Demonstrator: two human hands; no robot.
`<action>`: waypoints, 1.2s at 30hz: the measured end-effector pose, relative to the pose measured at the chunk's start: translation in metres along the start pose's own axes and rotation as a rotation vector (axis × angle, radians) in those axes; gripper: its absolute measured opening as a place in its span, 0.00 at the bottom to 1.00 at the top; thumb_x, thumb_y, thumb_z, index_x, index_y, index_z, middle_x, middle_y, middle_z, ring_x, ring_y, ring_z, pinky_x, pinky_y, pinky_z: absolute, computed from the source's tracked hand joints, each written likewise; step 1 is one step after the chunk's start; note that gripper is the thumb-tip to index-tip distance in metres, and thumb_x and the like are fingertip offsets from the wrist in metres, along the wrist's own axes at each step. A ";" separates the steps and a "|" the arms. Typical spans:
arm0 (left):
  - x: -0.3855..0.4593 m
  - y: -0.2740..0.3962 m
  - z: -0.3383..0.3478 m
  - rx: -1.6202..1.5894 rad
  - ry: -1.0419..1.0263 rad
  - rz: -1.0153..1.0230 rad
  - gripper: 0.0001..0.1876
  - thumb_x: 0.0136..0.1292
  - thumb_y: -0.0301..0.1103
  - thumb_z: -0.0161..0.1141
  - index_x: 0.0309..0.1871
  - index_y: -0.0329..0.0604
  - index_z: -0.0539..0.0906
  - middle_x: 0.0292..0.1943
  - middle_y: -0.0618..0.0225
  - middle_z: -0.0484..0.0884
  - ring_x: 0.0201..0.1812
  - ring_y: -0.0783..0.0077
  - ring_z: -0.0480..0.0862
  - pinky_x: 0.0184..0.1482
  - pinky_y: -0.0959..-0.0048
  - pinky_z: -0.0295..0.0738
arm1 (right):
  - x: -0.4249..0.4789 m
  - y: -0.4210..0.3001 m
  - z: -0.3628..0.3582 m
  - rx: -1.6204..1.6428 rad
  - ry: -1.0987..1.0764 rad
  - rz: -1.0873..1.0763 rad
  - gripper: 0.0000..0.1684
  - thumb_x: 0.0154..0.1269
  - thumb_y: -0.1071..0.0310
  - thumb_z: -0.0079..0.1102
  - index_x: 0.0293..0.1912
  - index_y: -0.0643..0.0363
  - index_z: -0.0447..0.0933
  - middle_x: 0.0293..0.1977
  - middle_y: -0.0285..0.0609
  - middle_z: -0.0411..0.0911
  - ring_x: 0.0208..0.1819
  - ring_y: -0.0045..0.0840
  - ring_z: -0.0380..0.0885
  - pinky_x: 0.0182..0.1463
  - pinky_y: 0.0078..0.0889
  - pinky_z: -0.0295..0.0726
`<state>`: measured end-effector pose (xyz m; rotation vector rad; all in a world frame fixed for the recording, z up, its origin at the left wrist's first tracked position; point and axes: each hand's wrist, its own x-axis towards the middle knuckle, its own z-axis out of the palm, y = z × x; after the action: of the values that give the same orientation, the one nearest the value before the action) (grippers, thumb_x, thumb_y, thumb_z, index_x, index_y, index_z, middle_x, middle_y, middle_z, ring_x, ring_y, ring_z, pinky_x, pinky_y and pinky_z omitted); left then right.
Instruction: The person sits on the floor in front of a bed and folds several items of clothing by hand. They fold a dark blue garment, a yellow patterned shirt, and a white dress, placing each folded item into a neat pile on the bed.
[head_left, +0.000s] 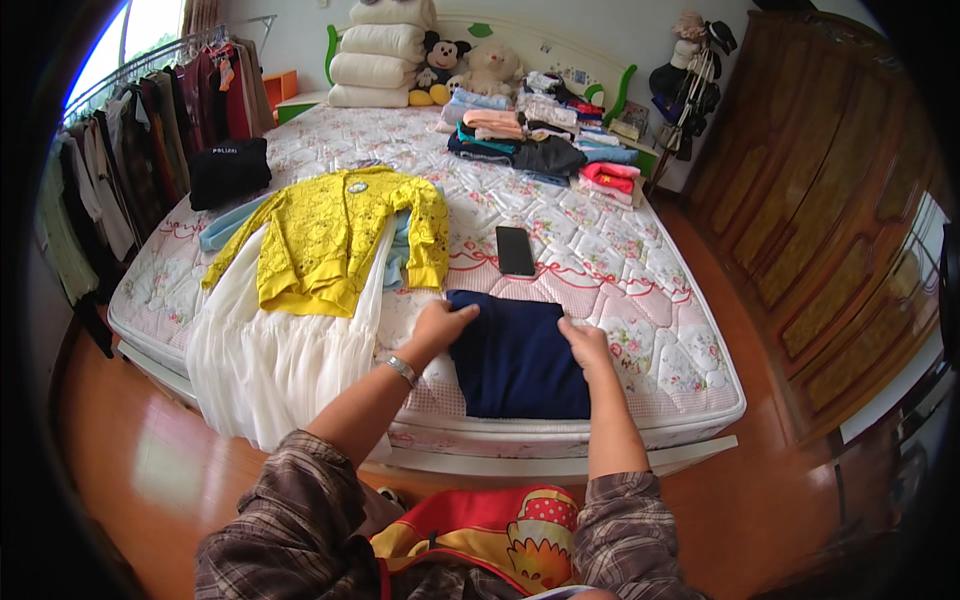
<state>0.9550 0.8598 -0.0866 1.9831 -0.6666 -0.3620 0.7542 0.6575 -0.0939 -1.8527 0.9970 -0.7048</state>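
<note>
A dark navy garment (517, 360), folded into a rough rectangle, lies at the front edge of the mattress. My left hand (444, 324) grips its upper left side, thumb on top. At its upper right corner, my right hand (586, 343) pinches the cloth, with the fingers partly hidden. Left of the navy cloth, a yellow patterned zip jacket (330, 232) is spread out over a white gauzy skirt or dress (292, 367). Part of a light blue garment (229, 225) shows from under the jacket. Beyond the navy garment rests a black smartphone (515, 251).
Folded clothes (525, 135) are stacked at the bed's far right. A black garment with writing (229, 171) lies at the left edge, near a clothes rack (150, 127). Rolled white quilts (379, 71) and plush toys (487, 67) stand by the headboard. A wooden wardrobe (825, 187) is on the right.
</note>
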 end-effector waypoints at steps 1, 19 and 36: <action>-0.009 0.018 0.006 0.147 0.075 0.034 0.25 0.53 0.51 0.62 0.33 0.29 0.82 0.31 0.45 0.82 0.36 0.51 0.83 0.41 0.63 0.76 | 0.003 0.000 0.002 -0.140 0.049 -0.010 0.26 0.52 0.49 0.64 0.34 0.67 0.81 0.28 0.51 0.81 0.33 0.32 0.81 0.40 0.33 0.76; 0.004 -0.003 0.006 -1.316 -0.609 -0.423 0.20 0.69 0.43 0.44 0.50 0.35 0.76 0.49 0.53 0.80 0.48 0.61 0.82 0.55 0.61 0.74 | 0.038 0.011 0.045 0.048 0.246 -0.244 0.35 0.52 0.64 0.66 0.58 0.65 0.66 0.52 0.55 0.74 0.54 0.39 0.74 0.57 0.34 0.71; -0.005 0.002 -0.012 -0.716 -0.277 -0.354 0.24 0.55 0.49 0.66 0.42 0.35 0.78 0.30 0.66 0.81 0.26 0.69 0.81 0.26 0.72 0.77 | -0.032 -0.035 0.024 0.073 -0.042 0.139 0.41 0.49 0.41 0.66 0.44 0.74 0.75 0.43 0.57 0.77 0.49 0.38 0.76 0.51 0.36 0.73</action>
<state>0.9559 0.8703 -0.0792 1.3581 -0.2790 -0.9582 0.7691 0.7054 -0.0751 -1.7105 1.0473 -0.6086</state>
